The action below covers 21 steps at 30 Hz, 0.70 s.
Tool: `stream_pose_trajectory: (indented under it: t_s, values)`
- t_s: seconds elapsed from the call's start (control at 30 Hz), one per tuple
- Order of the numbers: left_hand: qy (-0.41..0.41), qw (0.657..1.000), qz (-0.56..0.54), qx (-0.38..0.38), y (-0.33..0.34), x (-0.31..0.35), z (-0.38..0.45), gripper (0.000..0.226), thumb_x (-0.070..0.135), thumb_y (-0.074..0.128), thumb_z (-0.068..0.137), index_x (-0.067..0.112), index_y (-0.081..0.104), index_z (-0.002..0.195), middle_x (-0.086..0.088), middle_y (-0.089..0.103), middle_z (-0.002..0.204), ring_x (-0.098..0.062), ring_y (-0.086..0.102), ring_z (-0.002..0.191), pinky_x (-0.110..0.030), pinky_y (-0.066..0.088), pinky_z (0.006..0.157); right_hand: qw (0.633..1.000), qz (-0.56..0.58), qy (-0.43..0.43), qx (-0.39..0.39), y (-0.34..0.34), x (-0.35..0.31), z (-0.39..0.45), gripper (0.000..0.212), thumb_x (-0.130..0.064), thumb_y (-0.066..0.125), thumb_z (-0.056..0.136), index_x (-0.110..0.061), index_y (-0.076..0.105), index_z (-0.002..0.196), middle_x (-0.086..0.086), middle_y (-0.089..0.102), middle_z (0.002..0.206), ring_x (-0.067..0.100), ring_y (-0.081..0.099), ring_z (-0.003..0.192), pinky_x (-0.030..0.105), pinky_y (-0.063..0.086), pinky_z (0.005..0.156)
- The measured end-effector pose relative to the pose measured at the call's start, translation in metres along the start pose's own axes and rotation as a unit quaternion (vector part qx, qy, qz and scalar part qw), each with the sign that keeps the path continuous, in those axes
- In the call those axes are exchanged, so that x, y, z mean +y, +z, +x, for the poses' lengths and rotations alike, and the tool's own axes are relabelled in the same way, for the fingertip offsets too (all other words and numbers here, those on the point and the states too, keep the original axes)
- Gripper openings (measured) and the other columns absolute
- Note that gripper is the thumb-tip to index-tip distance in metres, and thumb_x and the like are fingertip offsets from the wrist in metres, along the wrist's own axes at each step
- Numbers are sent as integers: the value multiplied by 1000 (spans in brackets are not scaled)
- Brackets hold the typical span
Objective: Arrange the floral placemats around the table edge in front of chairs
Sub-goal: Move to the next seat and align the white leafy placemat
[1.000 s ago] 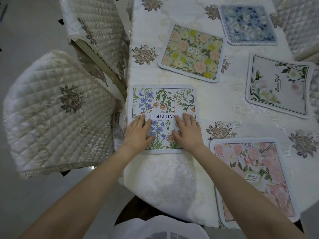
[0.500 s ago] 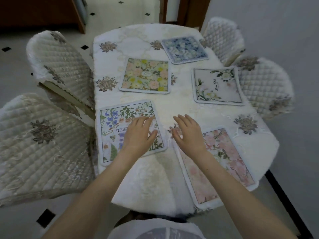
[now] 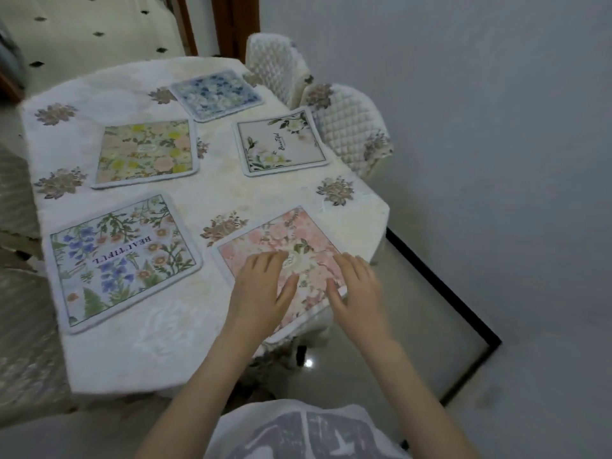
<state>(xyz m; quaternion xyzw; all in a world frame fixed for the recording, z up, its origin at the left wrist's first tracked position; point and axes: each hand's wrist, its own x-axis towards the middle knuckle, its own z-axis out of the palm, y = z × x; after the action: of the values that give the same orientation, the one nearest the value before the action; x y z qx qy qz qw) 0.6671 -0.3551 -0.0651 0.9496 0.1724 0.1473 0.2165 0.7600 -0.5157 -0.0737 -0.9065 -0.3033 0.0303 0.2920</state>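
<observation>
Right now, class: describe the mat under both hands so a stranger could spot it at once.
Start at the white-clothed table and go to its near right corner. The pink mat lies there, angled, under the left hand and right hand. It alone is covered in pink roses; the near mat beside it reads BEAUTIFUL.

Left hand point(image 3: 261, 289) and right hand point(image 3: 357, 289) flat, fingers spread, palms down.
</observation>
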Motion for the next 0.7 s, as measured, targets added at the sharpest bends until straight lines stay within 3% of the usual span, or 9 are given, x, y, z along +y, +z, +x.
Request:
stream_pose_trajectory:
  t_s: [0.07, 0.33, 0.5, 0.7]
  values:
    - [16, 999, -6, -30, 16, 20, -8, 41, 36, 48, 92, 13, 50, 126, -5, 59, 124, -23, 48, 115, -36, 41, 96, 999, -13, 34, -11, -8, 22, -20, 46, -32, 48, 94, -17, 45, 138, 3, 47, 144, 25, 34, 138, 46, 29, 115]
    - [77, 992, 12, -101, 48, 57, 5, 49, 40, 42, 92, 14, 45, 133, -4, 54, 133, -22, 46, 122, -37, 39, 103, 996, -25, 89, 15, -32, 75, -37, 43, -30, 50, 90, -16, 50, 130, 4, 55, 132, 25, 47, 125, 41, 35, 109]
    - [87, 991, 23, -103, 60, 67, 49, 52, 43, 36, 94, 13, 42, 136, -4, 51, 136, -21, 43, 125, -36, 35, 106, 995, -35, 83, 45, -49, 95, -4, 43, -33, 45, 90, -16, 50, 129, 6, 56, 132, 28, 47, 126, 42, 36, 106]
    - [80, 992, 23, -97, 89, 74, 111, 58, 48, 29, 92, 12, 45, 134, -6, 55, 133, -24, 47, 122, -38, 39, 102, 996, -56, 65, 5, -57, 125, 64, 52, -41, 37, 91, -17, 45, 135, 5, 50, 140, 28, 39, 134, 46, 33, 111]
